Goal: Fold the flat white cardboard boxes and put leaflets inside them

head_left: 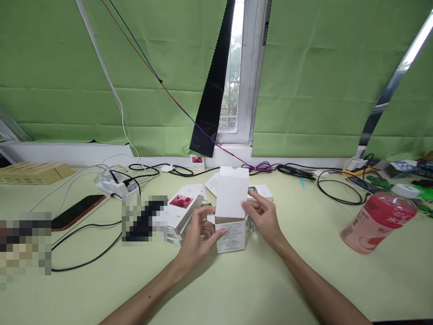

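Note:
A small white box [231,237] with printed text on its front stands upright, its white lid flap [232,192] raised. My left hand [202,232] holds the box at its left side, thumb on the front near the top edge. Thumb and fingers of my right hand [264,214] pinch the right edge of the raised flap. Left of the box lies a stack of white boxes [182,203] with a pink flower picture on top. Another white box [264,192] lies behind my right hand. The inside of the upright box is hidden.
A pink bottle [379,221] lies tilted at the right. On the left are a phone [79,211], a power strip [117,186] and loose cables. Black cable coils [296,171] run along the back, with green circuit boards [375,181] at the far right.

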Demonstrator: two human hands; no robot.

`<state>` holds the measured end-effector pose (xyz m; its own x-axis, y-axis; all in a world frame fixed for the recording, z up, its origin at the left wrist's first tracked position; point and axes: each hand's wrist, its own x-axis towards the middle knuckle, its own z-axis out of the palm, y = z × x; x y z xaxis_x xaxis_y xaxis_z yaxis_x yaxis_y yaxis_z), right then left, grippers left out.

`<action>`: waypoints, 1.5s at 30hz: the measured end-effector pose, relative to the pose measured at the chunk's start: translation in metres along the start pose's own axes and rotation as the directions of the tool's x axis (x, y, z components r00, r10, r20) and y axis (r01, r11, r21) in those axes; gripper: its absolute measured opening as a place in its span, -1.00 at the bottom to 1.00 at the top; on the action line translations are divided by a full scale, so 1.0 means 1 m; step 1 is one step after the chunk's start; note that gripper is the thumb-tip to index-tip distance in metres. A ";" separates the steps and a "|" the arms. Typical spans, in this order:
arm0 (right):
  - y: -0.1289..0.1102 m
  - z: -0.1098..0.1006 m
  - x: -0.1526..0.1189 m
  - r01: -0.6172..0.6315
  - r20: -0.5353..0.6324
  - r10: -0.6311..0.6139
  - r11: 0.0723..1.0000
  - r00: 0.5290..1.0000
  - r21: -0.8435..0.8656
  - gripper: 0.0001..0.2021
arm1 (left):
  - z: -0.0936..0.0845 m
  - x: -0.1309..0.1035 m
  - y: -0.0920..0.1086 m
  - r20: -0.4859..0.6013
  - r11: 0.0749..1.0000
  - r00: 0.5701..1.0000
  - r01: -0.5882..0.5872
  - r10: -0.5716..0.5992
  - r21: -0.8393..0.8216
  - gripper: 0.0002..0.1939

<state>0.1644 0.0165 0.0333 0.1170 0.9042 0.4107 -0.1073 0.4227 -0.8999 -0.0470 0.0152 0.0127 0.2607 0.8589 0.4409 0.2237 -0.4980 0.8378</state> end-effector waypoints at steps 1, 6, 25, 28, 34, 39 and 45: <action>0.000 0.000 0.000 0.000 0.012 0.000 1.000 1.000 0.007 -0.37 | 0.000 0.000 0.000 0.003 1.000 1.000 0.007 -0.007 -0.004 -0.56; 0.000 -0.001 0.000 -0.017 0.049 0.016 1.000 0.999 0.021 -0.39 | -0.001 0.001 -0.001 0.017 1.000 1.000 0.019 -0.018 -0.017 -0.56; 0.006 -0.010 0.002 0.014 0.119 -0.012 1.000 0.993 -0.015 -0.43 | -0.001 0.002 0.002 0.027 1.000 0.999 0.030 -0.030 -0.001 -0.59; 0.005 -0.010 0.002 0.015 0.122 -0.010 0.999 0.992 -0.039 -0.44 | -0.001 0.001 0.003 0.028 0.999 0.999 0.037 -0.037 -0.007 -0.59; 0.007 -0.009 0.002 0.021 0.134 -0.015 0.999 0.991 -0.042 -0.44 | 0.000 0.001 0.003 0.026 0.999 0.999 0.042 -0.042 -0.025 -0.58; 0.009 -0.010 0.002 0.011 0.147 -0.008 1.000 0.989 -0.021 -0.46 | 0.000 0.002 0.004 0.022 0.999 0.999 0.047 -0.047 -0.022 -0.59; 0.007 -0.009 0.001 -0.025 0.155 0.025 1.000 0.988 0.001 -0.48 | -0.001 0.002 0.005 0.011 0.999 0.999 0.043 -0.043 -0.016 -0.57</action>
<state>0.1726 0.0201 0.0258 -0.0406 0.9129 0.4062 -0.1115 0.3998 -0.9098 -0.0461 0.0151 0.0178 0.2608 0.8782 0.4010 0.2199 -0.4585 0.8611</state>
